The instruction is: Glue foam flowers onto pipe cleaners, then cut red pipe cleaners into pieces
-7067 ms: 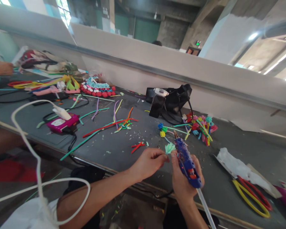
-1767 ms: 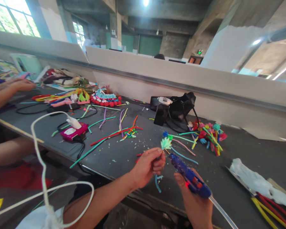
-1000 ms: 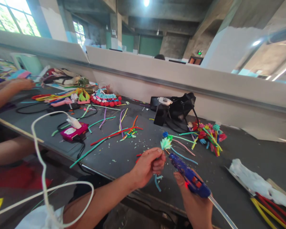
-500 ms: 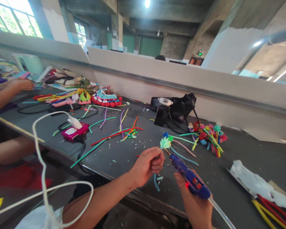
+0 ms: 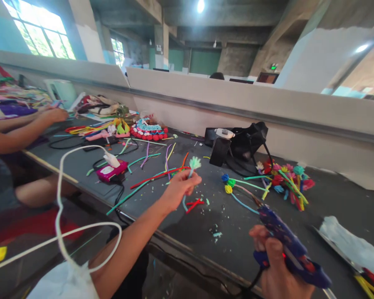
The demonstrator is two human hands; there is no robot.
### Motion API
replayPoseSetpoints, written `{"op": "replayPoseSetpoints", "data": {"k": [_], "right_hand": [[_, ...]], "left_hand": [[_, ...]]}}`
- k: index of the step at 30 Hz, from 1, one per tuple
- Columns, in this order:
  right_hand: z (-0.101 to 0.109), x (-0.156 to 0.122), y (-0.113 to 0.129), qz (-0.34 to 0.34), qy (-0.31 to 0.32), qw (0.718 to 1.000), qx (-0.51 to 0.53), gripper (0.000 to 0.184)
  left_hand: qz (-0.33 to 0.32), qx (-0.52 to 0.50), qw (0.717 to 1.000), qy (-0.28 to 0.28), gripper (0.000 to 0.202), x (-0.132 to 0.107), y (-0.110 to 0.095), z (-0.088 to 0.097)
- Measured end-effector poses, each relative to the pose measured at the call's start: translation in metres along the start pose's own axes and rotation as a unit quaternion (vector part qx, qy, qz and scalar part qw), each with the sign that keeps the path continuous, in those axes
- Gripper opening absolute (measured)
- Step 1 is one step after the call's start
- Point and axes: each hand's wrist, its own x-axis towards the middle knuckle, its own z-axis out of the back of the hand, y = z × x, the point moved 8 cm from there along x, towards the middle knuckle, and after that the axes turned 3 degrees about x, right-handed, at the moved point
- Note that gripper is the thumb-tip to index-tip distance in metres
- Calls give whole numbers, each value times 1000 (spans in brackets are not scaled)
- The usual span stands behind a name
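My left hand [image 5: 177, 189] is closed on the stem of a small pale green tufted flower [image 5: 194, 163] made of fuzzy wire, held up over the dark table [image 5: 180, 224]. My right hand [image 5: 276, 268] grips a blue glue gun [image 5: 288, 245] low at the right, its nozzle pointing up and left, well apart from the flower. Three finished flowers on stems [image 5: 233, 185] lie on the table between my hands. A pile of coloured flowers [image 5: 285, 178] lies further right.
A black bag [image 5: 246, 143] with a phone leaning on it stands by the back wall. Loose coloured wires [image 5: 156, 166], a pink device [image 5: 111, 171] with a white cable, and a red and blue craft piece [image 5: 149, 129] lie left. Another person's arms [image 5: 25, 128] work at far left.
My left hand has carried the green flower up and to the left, away from the glue gun. My right hand with the gun has dropped lower and to the right.
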Motion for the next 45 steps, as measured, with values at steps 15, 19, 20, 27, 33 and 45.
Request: {"op": "replayPoseSetpoints", "data": {"k": [15,19,20,27,33,45], "right_hand": [[1,7,-6,-51,-15,996,68,28],[3,8,-7,-52,-15,996,69,28],[3,8,-7,-53,-16,996,71,28],[-10,4,-15,-97,-46,994,14,29],[-33,9,-23,-131,-42,990,34,27],[-37,11,-26,-144,-29,987,65,29]], "left_hand": [[44,468,876,-110,12,59,45,82],[44,427,895,-119,6,56,41,79],[42,406,905,-120,6,54,39,76],[52,201,977,-48,26,25,33,25],[107,-124,985,59,36,9,44,-40],[155,-148,960,180,40,-31,35,-102]]}}
